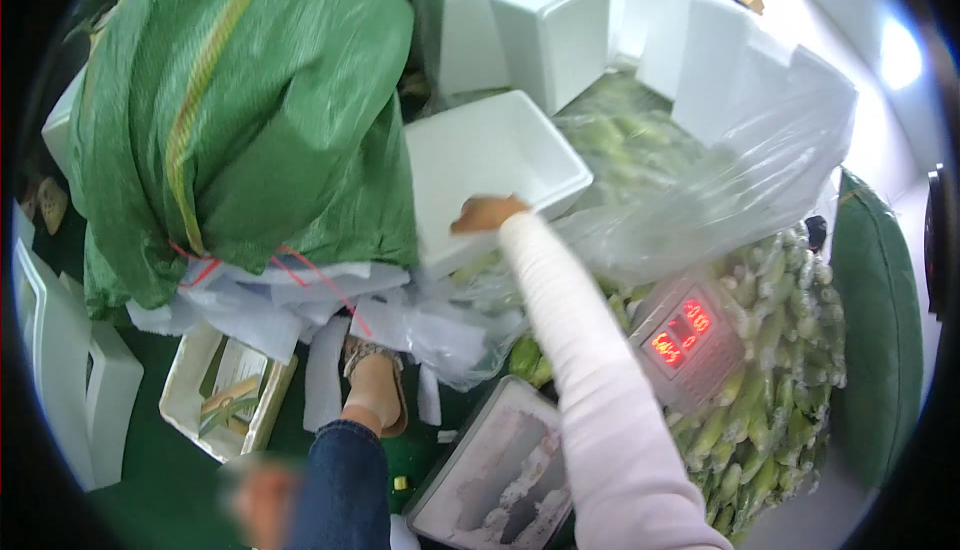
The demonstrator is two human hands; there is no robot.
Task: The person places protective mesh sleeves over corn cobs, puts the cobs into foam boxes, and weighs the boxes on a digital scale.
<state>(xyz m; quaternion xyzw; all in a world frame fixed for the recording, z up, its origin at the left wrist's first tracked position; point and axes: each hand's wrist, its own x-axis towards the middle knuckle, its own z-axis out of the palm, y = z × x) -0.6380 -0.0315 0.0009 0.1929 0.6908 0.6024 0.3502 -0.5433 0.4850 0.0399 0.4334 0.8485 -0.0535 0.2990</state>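
My right hand [489, 215], in a white sleeve, is at the near edge of an open white foam box [480, 152], its fingers curled over the edge and partly hidden. The box tilts on clear plastic sheeting beside wrapped green vegetables [622, 130]. A blurred skin-coloured shape [262, 501] at the bottom left, beside my jeans leg, may be my left hand; its fingers cannot be made out. A large green woven sack [247, 115] with a yellow stripe stands left of the foam box.
More foam boxes [555, 32] stand behind. A scale display [679, 332] with red digits sits by bagged corn-like produce [765, 400]. Below lie a grey tub [487, 475] and a small foam box [176, 392] with scraps. Foam pieces [67, 370] are at left, a green sack [877, 325] at right.
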